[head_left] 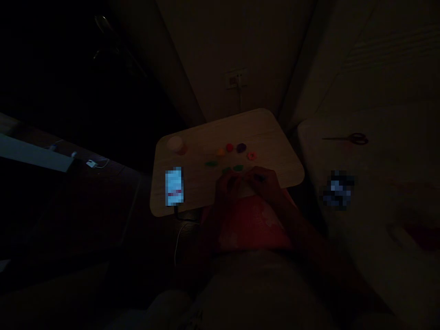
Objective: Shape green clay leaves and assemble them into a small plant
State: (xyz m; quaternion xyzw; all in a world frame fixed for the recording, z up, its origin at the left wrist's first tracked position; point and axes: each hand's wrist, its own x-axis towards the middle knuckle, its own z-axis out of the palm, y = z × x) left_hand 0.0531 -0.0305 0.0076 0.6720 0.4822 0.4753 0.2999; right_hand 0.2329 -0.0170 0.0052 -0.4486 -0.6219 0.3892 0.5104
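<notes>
Both hands come together over the front edge of a small wooden table [195,178] in very dim light. My left hand [226,185] is curled, its fingertips meeting those of the other hand. Likewise closed, my right hand [264,181] bends its fingers inward; anything pinched between the hands is too dark to name. Just beyond the fingers lie green leaf-like pieces [238,168], with another green piece [211,163] to the left. Farther back sit a red round piece [229,147], a purple lump [241,147], an orange piece [220,152] and a pinkish-orange ring-like piece [252,156].
A pale cup-like container [176,144] stands at the table's back left. Nearer is a lit, blurred-out phone [174,187] with a cable [176,213]. Scissors [357,138] lie on the pale surface at right, near a pixelated object [338,190]. A wall socket [236,79] is behind.
</notes>
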